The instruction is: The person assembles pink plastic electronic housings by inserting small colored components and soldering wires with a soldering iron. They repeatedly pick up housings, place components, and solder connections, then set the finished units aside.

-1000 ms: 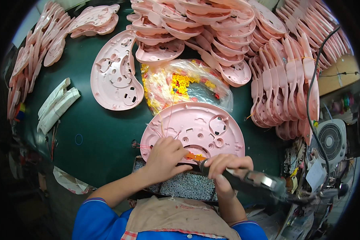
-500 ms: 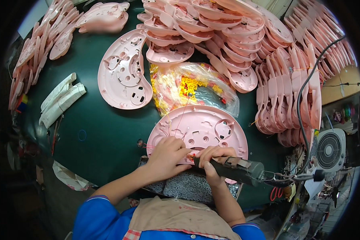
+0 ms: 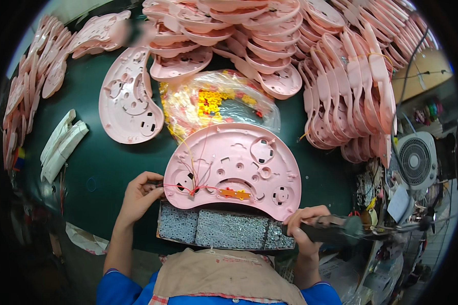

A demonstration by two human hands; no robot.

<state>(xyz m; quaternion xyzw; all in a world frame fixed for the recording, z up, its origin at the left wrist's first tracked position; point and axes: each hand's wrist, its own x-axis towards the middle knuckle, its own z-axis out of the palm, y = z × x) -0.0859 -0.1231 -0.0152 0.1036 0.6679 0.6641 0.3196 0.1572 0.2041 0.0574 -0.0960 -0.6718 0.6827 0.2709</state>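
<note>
A pink curved plastic shell (image 3: 224, 147) lies hollow side up in front of me. Along its inner curve sits a small orange circuit board (image 3: 235, 194), with thin red wires (image 3: 204, 187) running from it across to the shell's left side. My left hand (image 3: 140, 199) is at the shell's left edge, thumb and fingers pinched on the end of the red wires, which the fingers mostly hide. A dark power screwdriver (image 3: 323, 231) is gripped in my right hand (image 3: 305, 226), beside the shell's lower right corner, its cord trailing right.
Below the shell stands a compartmented tray (image 3: 160, 223) of small metal screws. Beyond it lies a clear bag (image 3: 229, 101) of yellow and red parts. Pink shells (image 3: 336, 91) are stacked at the back and right; another shell (image 3: 130, 109) and white wrapped strips (image 3: 61, 147) lie left. A fan (image 3: 416, 158) stands right.
My hands have moved apart, left to the shell's left edge and right, with the screwdriver, to its lower right corner. The circuit board and screw tray are now uncovered. The whole view has shifted.
</note>
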